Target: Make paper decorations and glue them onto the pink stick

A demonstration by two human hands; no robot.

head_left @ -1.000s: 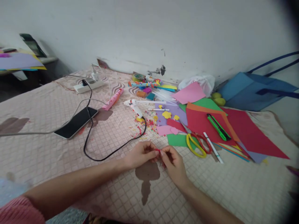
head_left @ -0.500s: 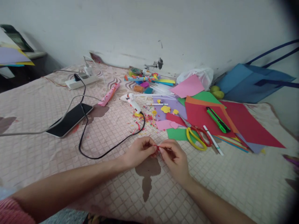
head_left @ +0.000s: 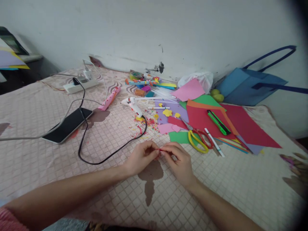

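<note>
My left hand (head_left: 142,156) and my right hand (head_left: 177,161) meet fingertip to fingertip above the table's near part. Both pinch a small thin red strip (head_left: 159,149), probably paper; most of it is hidden by my fingers. Beyond the hands lies a white glue gun (head_left: 133,106) with a black cord. Coloured paper scraps (head_left: 149,123) are scattered beside it. Scissors (head_left: 197,141) with yellow and red handles rest to the right of my right hand, partly on green paper (head_left: 179,137).
Red paper sheets (head_left: 199,118), a green box cutter (head_left: 218,122) and a white marker (head_left: 214,142) lie at the right. A blue bag (head_left: 250,85) stands behind them. At the left are a dark phone (head_left: 68,125) and a power strip (head_left: 81,86) with trailing cables.
The view has turned slightly right, so the table things sit further left. Both hands keep pinching the red strip, with the fingertips shifted only a little.
</note>
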